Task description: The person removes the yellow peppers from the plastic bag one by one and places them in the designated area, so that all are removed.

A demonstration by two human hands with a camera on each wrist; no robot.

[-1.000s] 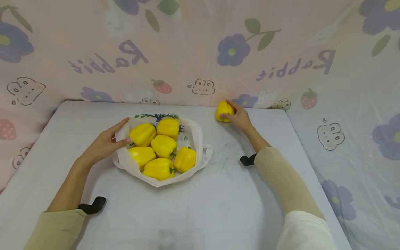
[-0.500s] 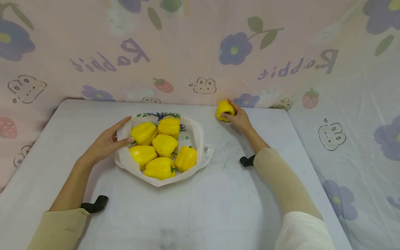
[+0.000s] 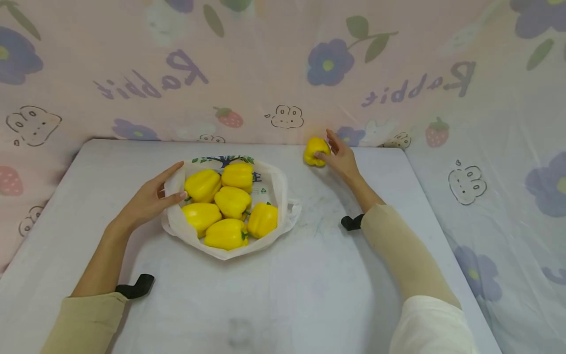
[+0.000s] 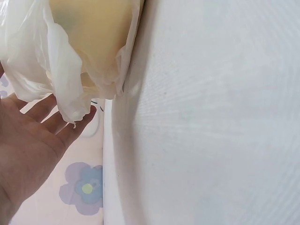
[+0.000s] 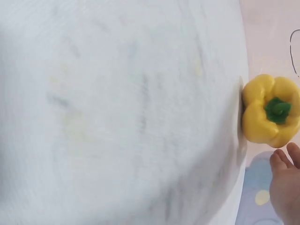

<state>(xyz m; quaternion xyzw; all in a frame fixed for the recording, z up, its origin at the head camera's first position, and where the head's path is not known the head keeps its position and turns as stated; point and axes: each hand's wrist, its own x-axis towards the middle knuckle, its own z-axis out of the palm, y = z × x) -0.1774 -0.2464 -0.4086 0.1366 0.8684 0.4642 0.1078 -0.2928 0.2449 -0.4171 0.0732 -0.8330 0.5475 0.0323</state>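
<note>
A white plastic bag [image 3: 283, 196] with a printed tree lies on its side, mouth toward me, holding several yellow bell peppers [image 3: 233, 202]. My left hand [image 3: 148, 199] pinches its left rim, thumb inside and fingers outside; in the left wrist view the fingers lie behind the thin plastic [image 4: 65, 70]. At the back of the table, right of the bag, one more yellow bell pepper [image 3: 316, 151] rests on the surface. My right hand [image 3: 342, 160] is beside it with fingers spread, thumb overlapping it in the head view. Its green stem [image 5: 278, 110] shows in the right wrist view.
The white table [image 3: 283, 305] meets a hanging printed cloth [image 3: 247, 73] right behind the single pepper. More cloth hangs along the right side. Black wrist mounts [image 3: 136, 286] stick out from both sleeves.
My right hand's fingers have loosened and spread away from the single bell pepper, which they held before. The left hand keeps its place at the bag's rim.
</note>
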